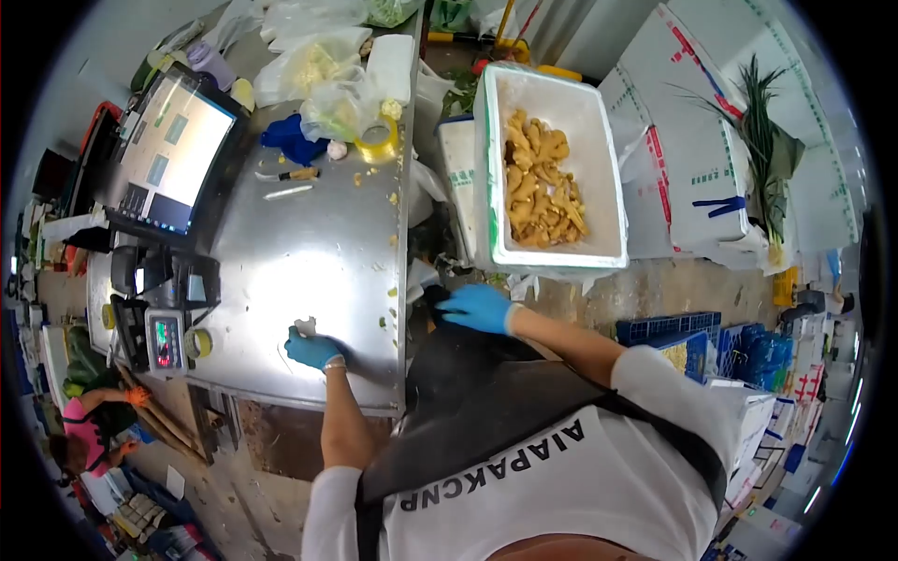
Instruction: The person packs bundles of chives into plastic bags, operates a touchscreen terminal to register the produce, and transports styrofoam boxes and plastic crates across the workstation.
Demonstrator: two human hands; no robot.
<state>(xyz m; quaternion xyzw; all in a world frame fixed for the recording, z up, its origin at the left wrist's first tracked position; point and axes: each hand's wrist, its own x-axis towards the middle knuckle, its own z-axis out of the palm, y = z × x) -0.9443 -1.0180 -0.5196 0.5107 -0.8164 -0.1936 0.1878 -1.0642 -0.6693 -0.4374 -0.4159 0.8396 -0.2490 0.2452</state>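
Note:
My left hand (311, 350), in a blue glove, is over the metal table (271, 234) near its front edge. Its fingers are closed around a small pale piece (305, 326), too small to name. My right hand (475, 309), also gloved in blue, rests by the dark apron (458, 365) beside the table's right edge. Its fingers lie partly over something black, and I cannot make out whether it grips it. Above that hand stands a white foam box (608, 187) holding ginger (538, 182).
A monitor (173, 154) and a scale (166, 341) stand along the table's left side. Yellow tape (378, 140), a knife (288, 175) and plastic bags (318, 70) lie toward the back. Green stalks (762, 159) lean on boxes at right. A person (82, 430) works at lower left.

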